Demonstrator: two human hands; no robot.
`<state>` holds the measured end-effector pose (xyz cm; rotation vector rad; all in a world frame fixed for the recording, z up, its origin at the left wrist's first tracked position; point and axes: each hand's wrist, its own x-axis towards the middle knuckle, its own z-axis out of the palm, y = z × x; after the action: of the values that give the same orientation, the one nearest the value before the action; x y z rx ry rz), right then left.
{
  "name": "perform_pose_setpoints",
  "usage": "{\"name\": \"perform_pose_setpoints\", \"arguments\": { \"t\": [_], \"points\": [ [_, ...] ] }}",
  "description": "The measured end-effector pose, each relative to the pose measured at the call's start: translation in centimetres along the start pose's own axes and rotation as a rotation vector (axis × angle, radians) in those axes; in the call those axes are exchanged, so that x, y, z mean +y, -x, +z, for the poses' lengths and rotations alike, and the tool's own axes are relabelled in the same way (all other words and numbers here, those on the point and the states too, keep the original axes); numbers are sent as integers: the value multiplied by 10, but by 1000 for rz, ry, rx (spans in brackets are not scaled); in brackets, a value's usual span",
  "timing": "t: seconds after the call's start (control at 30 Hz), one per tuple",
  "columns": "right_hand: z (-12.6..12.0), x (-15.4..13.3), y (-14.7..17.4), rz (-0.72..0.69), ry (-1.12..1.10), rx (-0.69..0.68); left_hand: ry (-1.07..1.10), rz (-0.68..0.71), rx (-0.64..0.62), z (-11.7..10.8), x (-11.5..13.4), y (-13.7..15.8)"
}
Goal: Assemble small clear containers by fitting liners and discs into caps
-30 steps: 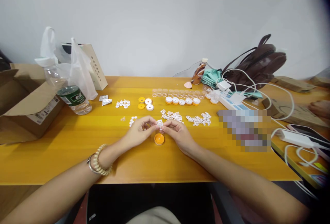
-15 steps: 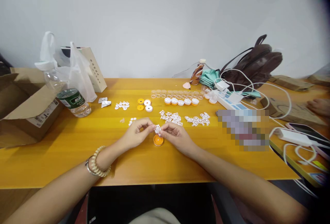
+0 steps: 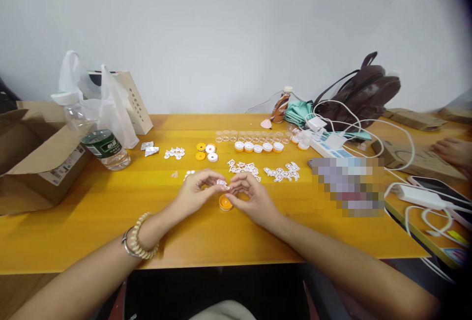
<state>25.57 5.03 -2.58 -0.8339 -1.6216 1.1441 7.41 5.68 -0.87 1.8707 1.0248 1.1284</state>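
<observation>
Pinched between the thumb and fingers of my left hand (image 3: 199, 189) is a small white openwork plastic piece (image 3: 221, 183). My right hand (image 3: 254, 199) is curved close beside it, thumb and fingers apart, fingertips near the piece's right end; whether they touch it I cannot tell. An orange round cup-like part (image 3: 225, 203) sits on the table just under the hands, with the right thumb at its upper edge. Behind the hands lie two heaps of similar white openwork pieces, the nearer heap (image 3: 243, 168) and the right-hand heap (image 3: 283, 172).
Clear cups (image 3: 250, 136) and white-topped round parts (image 3: 258, 148) stand in rows at the back. Orange and white discs (image 3: 200, 156) and small white parts (image 3: 174, 153) lie left. A water bottle (image 3: 105, 145) and cardboard box (image 3: 47, 162) stand far left; a power strip (image 3: 328, 144) lies right.
The right hand's thumb and fingers have spread and come off the white piece's lower side. The piece has tilted flatter in the left hand's pinch.
</observation>
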Motion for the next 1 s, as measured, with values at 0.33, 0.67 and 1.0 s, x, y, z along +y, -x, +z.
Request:
{"name": "perform_pose_setpoints", "arguments": {
  "t": [0.33,0.67,1.0],
  "points": [
    [-5,1,-2,-15,79,-1,52,-125,-8,0,-4,-2],
    [-22,-1,-16,206,-519,356,-611,215,-272,-3,-18,-60],
    [-20,-6,-14,224,-532,344,-608,259,-294,22,-38,-75]
  ]
}}
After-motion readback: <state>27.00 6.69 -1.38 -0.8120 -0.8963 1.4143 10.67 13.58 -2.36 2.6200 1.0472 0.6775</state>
